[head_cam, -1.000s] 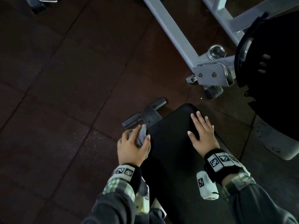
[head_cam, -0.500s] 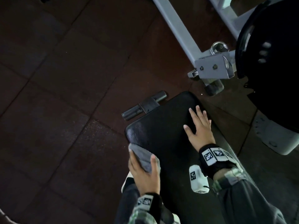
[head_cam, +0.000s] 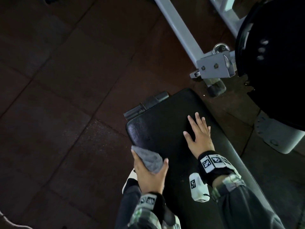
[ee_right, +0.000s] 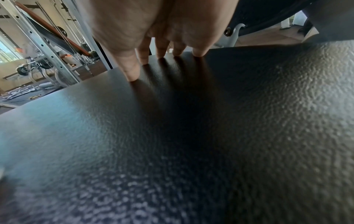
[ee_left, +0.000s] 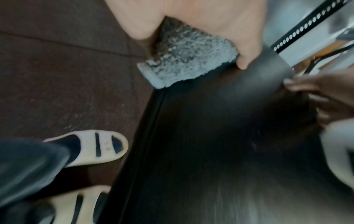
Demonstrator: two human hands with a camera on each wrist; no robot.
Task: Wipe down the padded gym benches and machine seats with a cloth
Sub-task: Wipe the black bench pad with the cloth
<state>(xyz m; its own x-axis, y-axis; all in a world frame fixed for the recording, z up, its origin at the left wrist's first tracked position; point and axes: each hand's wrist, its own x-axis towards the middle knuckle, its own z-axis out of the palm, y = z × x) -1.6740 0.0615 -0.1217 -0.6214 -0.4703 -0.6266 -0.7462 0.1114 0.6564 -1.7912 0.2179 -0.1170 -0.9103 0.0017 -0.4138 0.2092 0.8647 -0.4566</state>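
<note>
Bench pad first: a long black padded slab with a pebbled, leather-like skin that catches the light, so it probably gives a little under pressure and lets fabric slide easily; it looks fixed to its frame and heavy enough not to need lifting, only steadying. It runs from the bottom of the head view up toward a grey machine frame and a big black weight plate, with dark rubber floor tiles on its left. Next down in size, the right hand lies flat on the pad's upper surface, fingers straight and spread, fingertips pressing the vinyl, gripping nothing. The left hand sits at the pad's left edge, thumb and fingers closed round a grey cloth, which is bunched in the grasp and pokes out ahead of the knuckles against the side seam. That cloth looks soft, light, fluffy and limp, so it would be best taken wadded in the palm, as it is here, with enough loose pile left out to meet the surface. A pale sandal stands on the floor just beside the pad.
</note>
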